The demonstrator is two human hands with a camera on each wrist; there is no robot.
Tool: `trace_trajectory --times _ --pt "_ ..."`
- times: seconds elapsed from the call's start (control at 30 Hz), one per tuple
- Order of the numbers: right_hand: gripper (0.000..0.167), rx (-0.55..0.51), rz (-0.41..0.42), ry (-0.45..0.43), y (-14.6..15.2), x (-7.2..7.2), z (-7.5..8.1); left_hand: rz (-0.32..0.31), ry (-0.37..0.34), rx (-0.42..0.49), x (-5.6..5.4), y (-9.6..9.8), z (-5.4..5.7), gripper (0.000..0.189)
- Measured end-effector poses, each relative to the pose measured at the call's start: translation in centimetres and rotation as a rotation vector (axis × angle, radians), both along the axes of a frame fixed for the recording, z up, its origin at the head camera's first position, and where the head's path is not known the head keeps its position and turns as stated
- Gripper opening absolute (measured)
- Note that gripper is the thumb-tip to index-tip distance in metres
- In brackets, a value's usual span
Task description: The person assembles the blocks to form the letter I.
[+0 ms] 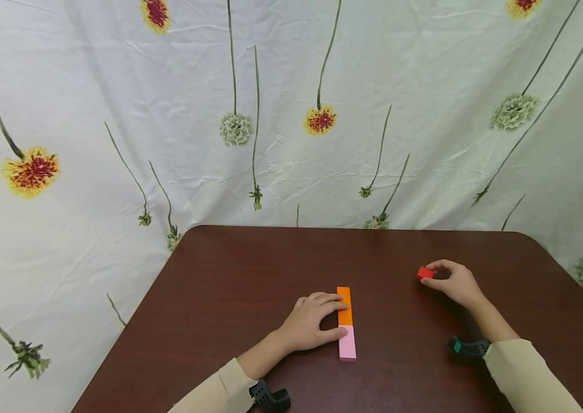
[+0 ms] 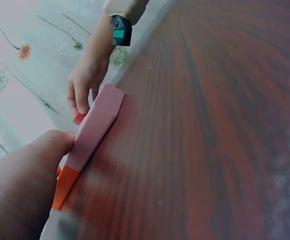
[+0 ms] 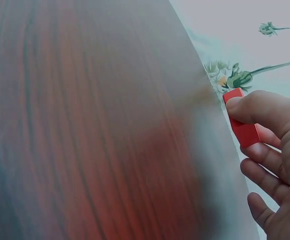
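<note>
An orange block (image 1: 344, 316) and a pink block (image 1: 347, 346) lie end to end on the table, forming one straight strip. From its left side my left hand (image 1: 308, 327) touches the strip, fingertips on the orange block and thumb at the pink one. In the left wrist view the thumb (image 2: 60, 141) rests against the side of the pink block (image 2: 97, 125). Farther right, my right hand (image 1: 456, 284) pinches a small red block (image 1: 425, 273) between thumb and fingers. The right wrist view shows this red block (image 3: 244, 127) with the thumb on its face.
The dark brown table (image 1: 250, 258) has rounded far corners. Behind it hangs a white cloth (image 1: 177, 115) printed with flowers. Each wrist wears a dark band, the right band (image 1: 469, 347) with a green patch.
</note>
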State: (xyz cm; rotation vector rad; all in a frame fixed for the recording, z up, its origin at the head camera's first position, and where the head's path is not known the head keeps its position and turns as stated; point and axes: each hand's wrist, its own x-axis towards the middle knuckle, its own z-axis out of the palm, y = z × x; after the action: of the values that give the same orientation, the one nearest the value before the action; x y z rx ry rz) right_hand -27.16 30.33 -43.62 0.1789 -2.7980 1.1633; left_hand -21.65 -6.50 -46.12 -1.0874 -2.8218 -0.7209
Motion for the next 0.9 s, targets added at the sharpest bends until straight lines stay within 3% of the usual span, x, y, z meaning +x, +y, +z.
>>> trace_trajectory --times 0.9 --pt "0.041 -0.048 0.040 0.008 -3.0 -1.0 0.0 -0.001 0.000 0.003 0.0 -0.1 0.1 0.053"
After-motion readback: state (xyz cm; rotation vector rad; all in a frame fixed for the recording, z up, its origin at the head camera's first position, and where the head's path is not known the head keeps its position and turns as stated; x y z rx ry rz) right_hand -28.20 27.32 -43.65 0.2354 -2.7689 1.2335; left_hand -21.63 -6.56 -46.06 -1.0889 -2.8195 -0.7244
